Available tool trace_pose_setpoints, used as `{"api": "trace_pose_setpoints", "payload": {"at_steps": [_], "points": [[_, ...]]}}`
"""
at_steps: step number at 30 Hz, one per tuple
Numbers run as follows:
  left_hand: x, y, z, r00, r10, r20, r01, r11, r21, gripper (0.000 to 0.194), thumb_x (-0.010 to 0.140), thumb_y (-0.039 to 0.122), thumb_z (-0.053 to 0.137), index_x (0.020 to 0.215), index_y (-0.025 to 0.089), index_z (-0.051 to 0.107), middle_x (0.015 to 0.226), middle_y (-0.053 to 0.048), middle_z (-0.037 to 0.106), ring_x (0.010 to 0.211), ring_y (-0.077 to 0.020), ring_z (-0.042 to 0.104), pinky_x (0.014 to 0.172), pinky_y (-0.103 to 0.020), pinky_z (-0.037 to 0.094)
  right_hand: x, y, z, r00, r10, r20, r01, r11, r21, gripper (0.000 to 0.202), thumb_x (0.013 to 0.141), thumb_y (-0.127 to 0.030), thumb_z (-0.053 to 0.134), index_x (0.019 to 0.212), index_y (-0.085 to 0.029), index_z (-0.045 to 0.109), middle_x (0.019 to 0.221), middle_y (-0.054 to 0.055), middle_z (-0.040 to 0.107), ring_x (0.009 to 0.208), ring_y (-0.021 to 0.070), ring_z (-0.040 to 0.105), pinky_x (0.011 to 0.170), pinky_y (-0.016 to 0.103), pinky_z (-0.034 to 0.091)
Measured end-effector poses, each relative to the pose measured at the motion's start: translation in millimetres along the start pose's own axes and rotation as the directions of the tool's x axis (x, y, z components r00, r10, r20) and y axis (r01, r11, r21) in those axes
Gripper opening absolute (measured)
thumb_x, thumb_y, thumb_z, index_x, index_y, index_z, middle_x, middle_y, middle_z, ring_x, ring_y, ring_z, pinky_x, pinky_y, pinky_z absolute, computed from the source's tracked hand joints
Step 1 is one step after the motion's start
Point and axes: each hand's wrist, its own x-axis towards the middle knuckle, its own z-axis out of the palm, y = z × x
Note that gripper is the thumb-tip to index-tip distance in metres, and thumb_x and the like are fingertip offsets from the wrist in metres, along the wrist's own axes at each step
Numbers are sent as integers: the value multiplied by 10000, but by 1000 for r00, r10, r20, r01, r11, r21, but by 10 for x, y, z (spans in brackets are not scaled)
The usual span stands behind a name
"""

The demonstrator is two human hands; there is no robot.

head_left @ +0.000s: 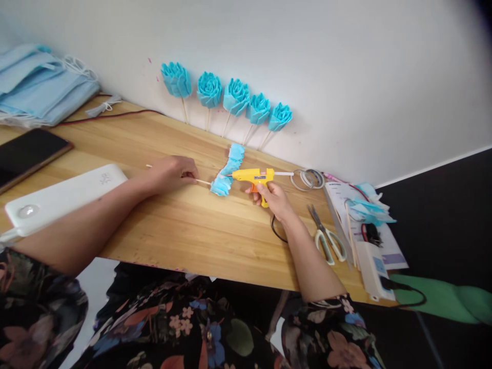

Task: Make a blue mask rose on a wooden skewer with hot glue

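Note:
My left hand (179, 170) is closed on a thin wooden stick (203, 182), whose tip meets the lower end of a pleated blue strip (233, 160) lying on the table. In my right hand (273, 197) is a yellow hot glue gun (251, 176), fingers wrapped round its handle near the orange trigger. Its nozzle points left and is at the strip, close to the stick's tip; whether it touches, I cannot tell. A white glue stick (284, 173) juts from the gun's back. Several blue flowers (209, 89) on sticks lean against the wall behind.
Scissors (326, 236) lie right of my right forearm, near rolls of tape (312, 179). A power strip (374, 269) and papers (395, 251) occupy the right end. At left are a white power bank (73, 197), a phone (28, 154) and stacked blue masks (42, 84).

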Motion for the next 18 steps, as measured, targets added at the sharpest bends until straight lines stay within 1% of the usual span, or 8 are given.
{"api": "trace_pose_setpoints", "payload": {"at_steps": [4, 8, 13, 18], "points": [[0, -16, 12, 1000, -2, -8, 2, 1000, -3, 269, 962, 354, 565, 871, 173, 743, 933, -67, 737, 851, -182, 651, 755, -268, 425, 6, 17, -9, 1000, -15, 6, 15, 1000, -15, 644, 720, -817, 759, 801, -178, 744, 684, 11, 650, 553, 96, 553, 537, 255, 477], [2, -31, 22, 999, 29, -33, -29, 999, -12, 266, 958, 358, 578, 859, 168, 735, 893, -62, 730, 820, -178, 642, 730, -264, 417, 20, 56, -25, 1000, -25, 15, 25, 998, -50, 671, 731, -838, 732, 816, -173, 741, 648, -12, 600, 541, 95, 552, 541, 251, 470], [0, -23, 22, 999, 29, -33, -29, 999, -15, 254, 963, 344, 579, 859, 170, 731, 886, -58, 728, 818, -175, 646, 738, -260, 421, 37, 88, -29, 999, -44, 21, 46, 995, -90, 672, 757, -849, 694, 833, -182, 725, 681, 5, 637, 548, 106, 558, 545, 260, 487], [4, 15, 7, 999, 11, -31, -11, 1000, 4, 255, 960, 345, 580, 856, 169, 732, 882, -62, 729, 824, -178, 652, 744, -259, 423, 29, 69, -20, 999, -44, 13, 45, 995, -91, 677, 745, -856, 697, 826, -184, 700, 716, 16, 670, 536, 101, 556, 545, 264, 500]]}}
